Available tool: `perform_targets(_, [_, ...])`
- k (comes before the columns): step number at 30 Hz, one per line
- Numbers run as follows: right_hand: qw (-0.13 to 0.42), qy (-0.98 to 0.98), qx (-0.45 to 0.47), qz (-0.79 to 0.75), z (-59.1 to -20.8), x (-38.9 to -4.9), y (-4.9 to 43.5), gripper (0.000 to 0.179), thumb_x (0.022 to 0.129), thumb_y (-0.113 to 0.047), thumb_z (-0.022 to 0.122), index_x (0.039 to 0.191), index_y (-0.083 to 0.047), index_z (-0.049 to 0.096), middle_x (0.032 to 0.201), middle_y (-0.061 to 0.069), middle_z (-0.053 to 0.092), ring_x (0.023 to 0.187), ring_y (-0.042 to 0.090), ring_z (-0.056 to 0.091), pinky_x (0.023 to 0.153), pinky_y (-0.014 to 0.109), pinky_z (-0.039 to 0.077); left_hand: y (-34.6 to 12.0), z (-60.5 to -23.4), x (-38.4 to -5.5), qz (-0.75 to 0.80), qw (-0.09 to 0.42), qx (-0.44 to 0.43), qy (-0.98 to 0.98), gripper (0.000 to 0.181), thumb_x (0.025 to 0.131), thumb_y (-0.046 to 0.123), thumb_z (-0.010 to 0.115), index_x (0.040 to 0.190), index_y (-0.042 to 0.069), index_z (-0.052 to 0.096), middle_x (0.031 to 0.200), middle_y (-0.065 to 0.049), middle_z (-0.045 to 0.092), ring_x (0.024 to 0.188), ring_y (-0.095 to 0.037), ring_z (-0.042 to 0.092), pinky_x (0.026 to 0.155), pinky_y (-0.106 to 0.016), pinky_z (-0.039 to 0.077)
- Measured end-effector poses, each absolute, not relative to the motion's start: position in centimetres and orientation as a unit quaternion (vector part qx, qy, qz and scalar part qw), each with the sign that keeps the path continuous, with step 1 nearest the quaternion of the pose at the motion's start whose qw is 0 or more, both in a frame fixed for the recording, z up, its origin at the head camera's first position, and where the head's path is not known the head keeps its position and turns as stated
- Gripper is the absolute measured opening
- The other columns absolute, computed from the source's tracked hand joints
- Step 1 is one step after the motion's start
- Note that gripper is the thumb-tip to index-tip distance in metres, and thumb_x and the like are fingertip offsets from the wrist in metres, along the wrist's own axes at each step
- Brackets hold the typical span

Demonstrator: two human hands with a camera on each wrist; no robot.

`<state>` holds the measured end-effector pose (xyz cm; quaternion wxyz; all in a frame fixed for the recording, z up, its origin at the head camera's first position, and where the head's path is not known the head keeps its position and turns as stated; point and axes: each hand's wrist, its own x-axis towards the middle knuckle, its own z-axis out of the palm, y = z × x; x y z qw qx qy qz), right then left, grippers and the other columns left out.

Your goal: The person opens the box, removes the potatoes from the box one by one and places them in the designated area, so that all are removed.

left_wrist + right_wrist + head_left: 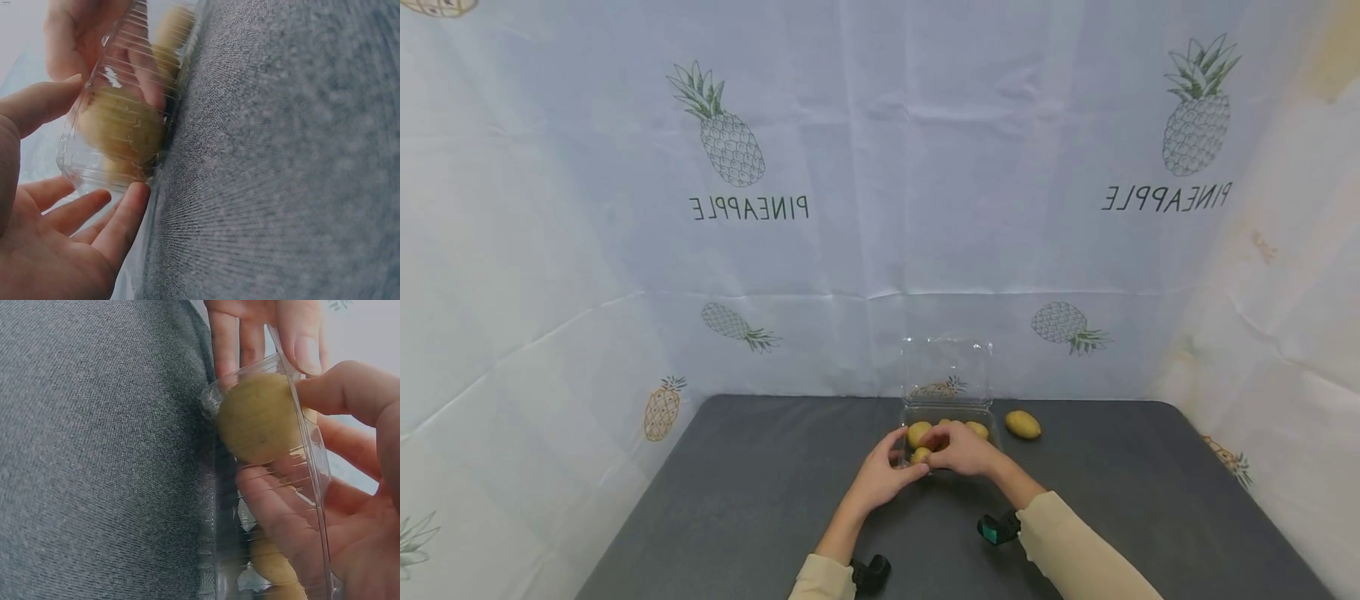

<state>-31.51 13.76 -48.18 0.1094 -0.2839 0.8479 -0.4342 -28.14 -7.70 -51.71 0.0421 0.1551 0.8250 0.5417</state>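
Observation:
A clear plastic clamshell box (998, 429) stands near the back of the dark table with its lid raised. Several yellow lemons, among them one lemon (977, 429) at the right, lie inside. At the box's left front corner my left hand (880, 477) holds it, thumb at the rim and fingers along the end wall. Inside the box, my right hand (966, 450) grips a lemon (259, 419) at the left front, with the thumb on one side and fingers on the other. Through the clear wall that lemon shows in both wrist views.
One loose lemon (1023, 425) lies on the table (760, 500) just right of the box. The raised lid (947, 367) stands before a white curtain (880, 208) printed with pineapples, which surrounds the table's back and sides.

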Motion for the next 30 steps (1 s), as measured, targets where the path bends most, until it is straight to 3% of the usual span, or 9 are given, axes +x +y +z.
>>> perform_targets(9, [0.108,0.845,-0.263,-0.454,-47.8,-31.2,14.2,0.034,0.086,-0.011,0.070,0.117,0.001,0.071,0.106,0.006,0.070,0.091,0.021,0.065,0.076,0.038,0.055,-7.5,-51.7,-28.1,0.545,0.046,0.137,0.826,0.083,0.089,0.043,0.078,0.155,0.008,0.042,0.154,-0.020,0.043,0.131,-0.042,0.053,0.091,-0.055,0.055])
perform_targets(13, [0.097,0.847,-0.255,-0.457,-47.5,-31.0,14.6,0.033,0.085,-0.014,0.072,0.116,-0.003,0.072,0.110,0.006,0.070,0.097,0.023,0.066,0.080,0.041,0.056,-7.4,-51.7,-28.1,0.547,0.047,0.134,0.825,0.082,0.089,0.041,0.079,0.155,0.007,0.042,0.154,-0.020,0.043,0.131,-0.043,0.052,0.091,-0.056,0.055])
perform_targets(19, [0.085,0.844,-0.267,-0.458,-46.8,-30.6,15.5,0.033,0.088,-0.016,0.072,0.119,-0.004,0.071,0.117,0.010,0.069,0.102,0.030,0.067,0.084,0.045,0.057,-7.4,-51.7,-28.1,0.550,0.046,0.137,0.822,0.081,0.089,0.037,0.080,0.154,0.007,0.042,0.154,-0.020,0.043,0.130,-0.044,0.052,0.091,-0.058,0.054])
perform_targets(30, [0.058,0.852,-0.256,-0.454,-45.9,-29.6,17.3,0.032,0.091,-0.017,0.072,0.120,-0.004,0.071,0.120,0.011,0.067,0.103,0.029,0.068,0.084,0.042,0.057,-7.4,-51.6,-28.0,0.557,0.044,0.142,0.817,0.077,0.092,0.030,0.076,0.155,0.003,0.040,0.154,-0.022,0.041,0.131,-0.046,0.051,0.093,-0.057,0.053])
